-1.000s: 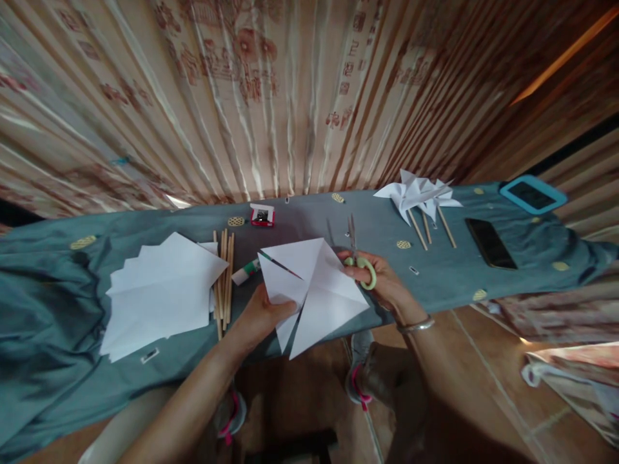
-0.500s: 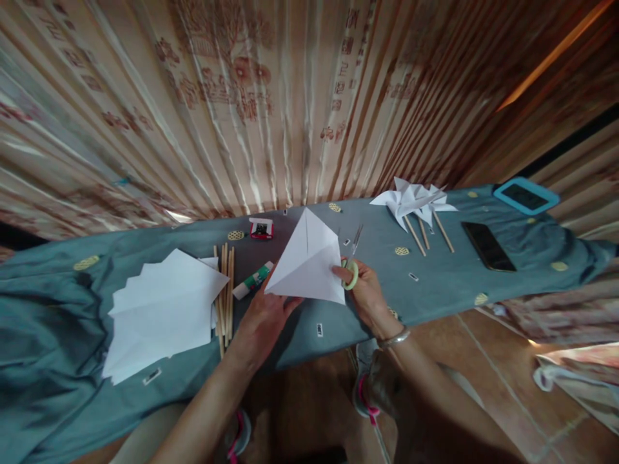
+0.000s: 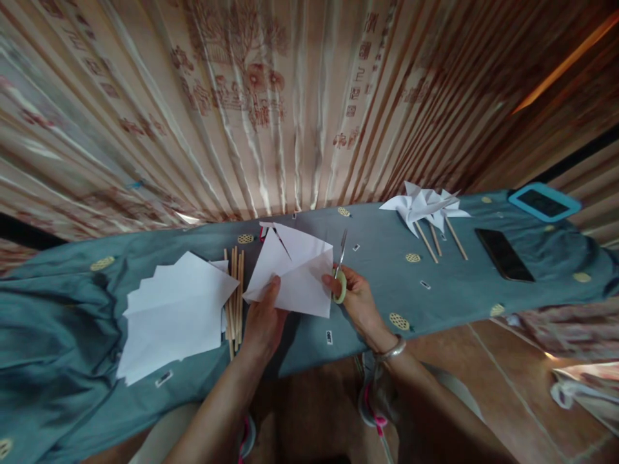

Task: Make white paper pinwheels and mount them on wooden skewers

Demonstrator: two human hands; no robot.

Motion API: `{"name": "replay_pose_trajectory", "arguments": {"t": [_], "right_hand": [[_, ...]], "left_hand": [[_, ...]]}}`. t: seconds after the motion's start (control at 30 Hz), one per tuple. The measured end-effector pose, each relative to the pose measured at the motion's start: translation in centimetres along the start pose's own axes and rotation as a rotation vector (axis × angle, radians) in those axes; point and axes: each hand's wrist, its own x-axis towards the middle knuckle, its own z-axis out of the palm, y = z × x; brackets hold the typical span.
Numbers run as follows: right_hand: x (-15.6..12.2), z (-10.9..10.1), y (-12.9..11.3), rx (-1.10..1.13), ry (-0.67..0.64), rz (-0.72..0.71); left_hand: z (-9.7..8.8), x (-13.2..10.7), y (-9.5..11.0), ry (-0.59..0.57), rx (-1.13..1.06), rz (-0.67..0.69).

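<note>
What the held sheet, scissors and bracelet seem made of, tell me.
Sheet: matte white paper, by its thin, creased look. Scissors: metal blades, by their grey shine; handles probably plastic, smooth pale green. Bracelet: likely polished silvery metal, given its bright highlight.

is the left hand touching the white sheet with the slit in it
Touching: the head view shows the left hand gripping the white sheet, its thumb lying over the near edge.

A creased white paper sheet (image 3: 302,280), slit inward from its far-left corner, is held over the counter (image 3: 382,270); green-handled scissors (image 3: 343,283) beside it point toward the far edge.
</note>
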Motion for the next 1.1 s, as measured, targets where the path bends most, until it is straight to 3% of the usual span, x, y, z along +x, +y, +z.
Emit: {"name": "replay_pose_trajectory", "arguments": {"t": [0.1,0.27,0.5,0.67,1.1], "right_hand": [[-0.4,-0.3,-0.4,-0.083,-0.087,-0.010],[-1.6,-1.3,-0.8,-0.173,-0.350,0.033],[-3.3,-2.5,-1.1,-0.213,-0.703,0.240],[-3.7,-2.7,-0.9,-0.254,-0.734,0.316],[-3.8,-2.1,-1.0,-0.314,-0.749,0.238]], "left_hand": [[-0.2,0.5,1.3,0.034,-0.036,0.058],[-0.5,1.2,3.3,0.043,-0.094,0.106],[-0.9,1.7,4.5,0.046,-0.195,0.141],[-0.8,1.7,4.4,0.026,-0.212,0.127],[-0.4,1.3,3.8,0.023,-0.168,0.099]]}}
